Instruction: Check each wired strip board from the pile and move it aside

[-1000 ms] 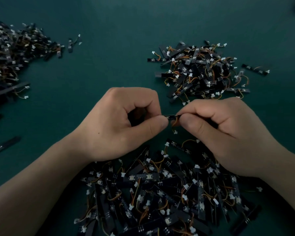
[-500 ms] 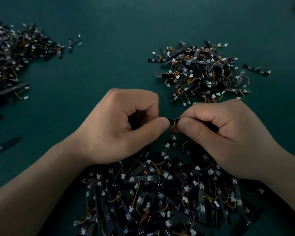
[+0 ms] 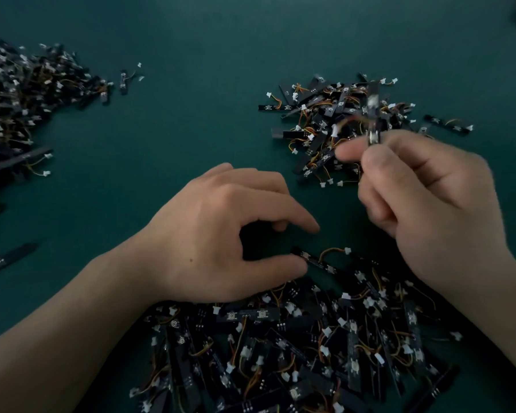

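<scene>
One left hand (image 3: pixel 221 236), one right hand (image 3: pixel 438 210), three board piles (image 3: pixel 295 353)

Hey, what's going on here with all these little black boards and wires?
A person is sorting wired strip boards on a green table. The right hand pinches one held strip board, blurred, up over the far pile. The left hand holds nothing, thumb and finger parted beside the next board at the near pile's top edge. Another heap lies far left.
</scene>
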A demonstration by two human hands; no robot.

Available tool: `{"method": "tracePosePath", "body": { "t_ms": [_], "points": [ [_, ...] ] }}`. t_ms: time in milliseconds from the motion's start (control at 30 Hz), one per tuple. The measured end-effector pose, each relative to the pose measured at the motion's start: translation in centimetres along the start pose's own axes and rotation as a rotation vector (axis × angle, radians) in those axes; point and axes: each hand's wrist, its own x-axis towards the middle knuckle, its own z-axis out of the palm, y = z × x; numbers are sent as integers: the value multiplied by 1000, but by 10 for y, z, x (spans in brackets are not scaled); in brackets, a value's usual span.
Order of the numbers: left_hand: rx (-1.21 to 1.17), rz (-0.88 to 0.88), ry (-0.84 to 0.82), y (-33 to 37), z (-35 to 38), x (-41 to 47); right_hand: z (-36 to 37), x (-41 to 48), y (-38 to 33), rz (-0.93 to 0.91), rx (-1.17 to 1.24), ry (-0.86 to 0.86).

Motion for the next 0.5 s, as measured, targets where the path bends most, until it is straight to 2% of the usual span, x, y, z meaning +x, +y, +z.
{"method": "tracePosePath", "body": {
  "t_ms": [233,300,400,500],
  "points": [
    [-14,11,-26,-1,0,1,1,-1,2,16,-74,-40],
    [-107,3,-15,-2,-1,1,0,-2,1,9,-80,-69],
    [-352,-40,90,-5,-3,2,1,-3,-4,3,-118,-231],
    [-445,-52,187,-4,-3,3,2,-5,-6,2,-183,-377]
  ]
}}
